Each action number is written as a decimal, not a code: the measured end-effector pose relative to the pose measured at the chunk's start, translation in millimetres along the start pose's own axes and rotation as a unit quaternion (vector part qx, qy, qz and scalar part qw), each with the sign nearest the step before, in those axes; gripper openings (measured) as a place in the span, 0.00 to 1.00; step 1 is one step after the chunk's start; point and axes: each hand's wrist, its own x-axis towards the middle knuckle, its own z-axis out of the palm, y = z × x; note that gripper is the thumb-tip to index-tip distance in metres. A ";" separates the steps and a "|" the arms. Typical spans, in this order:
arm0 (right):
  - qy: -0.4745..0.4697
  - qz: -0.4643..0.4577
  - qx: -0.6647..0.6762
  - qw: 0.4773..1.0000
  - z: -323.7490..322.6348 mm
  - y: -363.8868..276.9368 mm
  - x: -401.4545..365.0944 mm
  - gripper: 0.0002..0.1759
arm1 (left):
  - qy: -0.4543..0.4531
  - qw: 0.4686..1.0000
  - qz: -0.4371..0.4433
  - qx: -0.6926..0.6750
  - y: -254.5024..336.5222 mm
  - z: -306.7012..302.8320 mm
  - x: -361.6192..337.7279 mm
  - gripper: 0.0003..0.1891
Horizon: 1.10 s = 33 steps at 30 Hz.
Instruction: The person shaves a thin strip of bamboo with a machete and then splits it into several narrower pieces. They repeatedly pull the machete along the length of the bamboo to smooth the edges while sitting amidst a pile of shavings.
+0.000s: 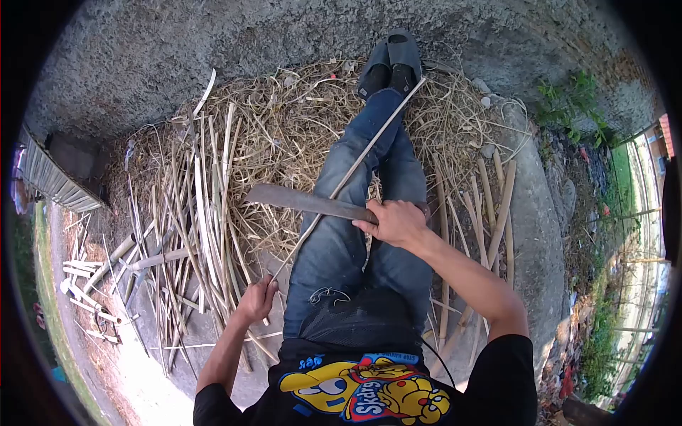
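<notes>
My right hand (pixel 399 224) is wrapped round the handle of a machete (pixel 291 199), whose broad dark blade points left across my thighs. Under the blade, a long thin bamboo strip (pixel 369 150) runs slantwise over my jeans, from my left hip up toward my feet. The blade crosses the strip above my left thigh. My left hand (pixel 257 299) is closed at the strip's lower end, beside my hip.
Many split bamboo strips (pixel 201 213) are heaped on my left, with thicker bamboo pieces (pixel 501 209) on my right. Pale shavings (pixel 284 135) cover the ground around my outstretched legs. A rough wall (pixel 284 32) rises beyond my feet.
</notes>
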 end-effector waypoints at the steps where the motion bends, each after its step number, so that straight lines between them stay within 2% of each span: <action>1: 0.034 0.009 -0.006 0.999 -5.0 9.6 4.6 0.37 | -0.006 1.000 -0.018 0.006 -5.3 -3.0 -8.8 0.12; 2: 0.065 0.033 -0.010 0.997 -6.3 32.3 14.9 0.35 | -0.009 1.000 -0.026 0.013 -14.8 -4.5 -18.9 0.12; 3: 0.091 0.117 -0.013 0.989 -26.0 44.6 23.7 0.34 | -0.015 0.999 -0.034 0.019 -27.7 -5.6 -31.8 0.12; 4: 0.131 0.171 0.031 0.976 -32.9 73.9 37.1 0.34 | 0.006 1.000 -0.005 0.017 -49.1 -1.0 -43.4 0.13; 5: 0.182 0.195 0.086 0.960 -43.9 97.5 48.0 0.35 | 0.011 0.999 -0.026 0.024 -48.0 -3.9 -49.5 0.13; 6: 0.177 0.219 0.136 0.950 -56.3 109.8 54.6 0.35 | 0.003 0.999 -0.041 0.026 -39.4 -8.0 -52.5 0.13; 7: 0.181 0.219 0.138 0.949 -55.3 111.3 55.1 0.35 | 0.000 0.998 -0.049 0.032 -31.5 -13.1 -46.1 0.13; 9: 0.155 0.159 0.094 0.970 -54.2 106.8 54.8 0.34 | 0.005 0.999 -0.028 0.029 -25.2 -15.5 -33.3 0.12; 10: 0.091 0.158 0.079 0.980 -58.6 79.0 48.7 0.34 | 0.000 1.000 -0.013 0.025 -22.9 -14.9 -28.5 0.12; 11: 0.067 0.132 0.045 0.988 -54.7 51.0 39.1 0.33 | -0.008 0.999 -0.011 0.029 -21.8 -14.5 -25.2 0.12; 13: 0.005 0.044 0.023 0.999 -26.7 19.5 23.7 0.34 | -0.021 0.999 -0.040 0.027 -22.3 -16.9 -18.3 0.12; 14: -0.008 0.018 -0.001 1.000 -19.7 15.8 19.1 0.34 | -0.020 0.999 -0.044 0.023 -22.7 -19.8 -20.7 0.11; 15: -0.020 -0.010 -0.026 0.999 -14.6 13.9 16.9 0.35 | -0.002 0.999 -0.005 0.054 -44.1 -15.5 -29.8 0.09; 16: 0.021 0.019 -0.035 0.999 -15.5 25.6 18.9 0.35 | -0.007 0.998 -0.023 0.055 -51.3 -15.7 -42.1 0.09; 17: 0.061 0.047 -0.046 0.996 -21.6 48.7 23.0 0.36 | -0.010 0.998 -0.042 0.055 -58.3 -15.4 -57.0 0.08; 19: 0.155 0.196 0.016 0.968 -55.6 116.3 38.7 0.37 | -0.007 0.994 -0.067 0.088 -100.4 -10.6 -88.6 0.10; 20: 0.195 0.281 0.089 0.935 -67.6 165.1 48.4 0.39 | -0.015 0.989 -0.104 0.105 -106.7 -11.0 -100.3 0.14; 21: 0.221 0.366 0.085 0.900 -73.6 215.8 54.6 0.41 | -0.016 0.989 -0.102 0.109 -120.7 -8.5 -111.4 0.20; 22: 0.253 0.396 0.070 0.880 -80.2 256.7 50.3 0.44 | -0.001 0.988 -0.096 0.123 -133.9 -2.7 -122.7 0.21; 24: 0.358 0.358 -0.004 0.862 -69.1 313.5 30.4 0.44 | 0.034 0.984 -0.084 0.154 -141.1 -0.1 -121.8 0.28; 25: 0.345 0.352 -0.008 0.870 -69.6 303.8 26.5 0.44 | 0.053 0.977 -0.093 0.183 -131.9 2.7 -117.7 0.22; 26: 0.355 0.349 0.053 0.866 -71.5 282.0 13.2 0.42 | 0.111 0.978 -0.022 0.174 -134.2 11.8 -115.2 0.12; 27: 0.355 0.347 0.113 0.861 -73.4 256.4 1.4 0.40 | 0.068 0.986 -0.085 0.124 -102.0 4.9 -98.3 0.06; 28: 0.320 0.341 0.108 0.878 -73.6 229.3 -5.4 0.40 | 0.068 0.985 -0.075 0.139 -99.0 10.3 -89.0 0.05; 30: 0.235 0.295 0.176 0.909 -66.0 172.2 -11.5 0.34 | 0.066 0.985 -0.082 0.139 -68.6 10.4 -59.6 0.07; 32: 0.213 0.198 0.137 0.947 -40.4 130.7 -7.8 0.31 | 0.088 0.988 -0.040 0.123 -55.8 14.5 -31.8 0.09; 33: 0.181 0.200 0.138 0.953 -30.7 101.4 -5.2 0.30 | 0.074 0.990 -0.045 0.115 -42.4 10.3 -18.9 0.09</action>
